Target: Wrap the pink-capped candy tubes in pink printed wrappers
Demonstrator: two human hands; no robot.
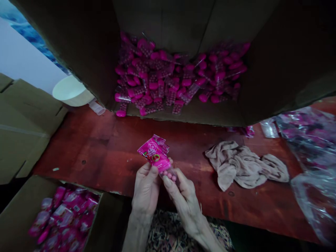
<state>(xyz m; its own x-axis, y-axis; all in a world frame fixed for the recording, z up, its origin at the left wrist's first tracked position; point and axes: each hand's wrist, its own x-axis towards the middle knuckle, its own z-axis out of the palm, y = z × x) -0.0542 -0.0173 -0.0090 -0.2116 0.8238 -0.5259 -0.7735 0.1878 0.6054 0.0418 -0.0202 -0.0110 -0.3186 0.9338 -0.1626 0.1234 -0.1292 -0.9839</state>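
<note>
Near the front edge of a red wooden table [105,147], my two hands meet around a small clear container of pink balls [170,174]. A printed pink wrapper [154,153] covers its upper end and flares out beyond my fingertips. My left hand [147,185] is closed on the wrapper's lower left side, thumb on top. The fingers of my right hand [183,196] close around the container's clear lower end, with the thumb over the balls.
An open cardboard box [183,117] holds several pink-capped containers. A crumpled cloth [243,166] lies to the right, beside plastic bags [312,140]. At the lower left, another box [19,206] holds wrapped pink pieces. A white bowl [72,91] stands at the back left.
</note>
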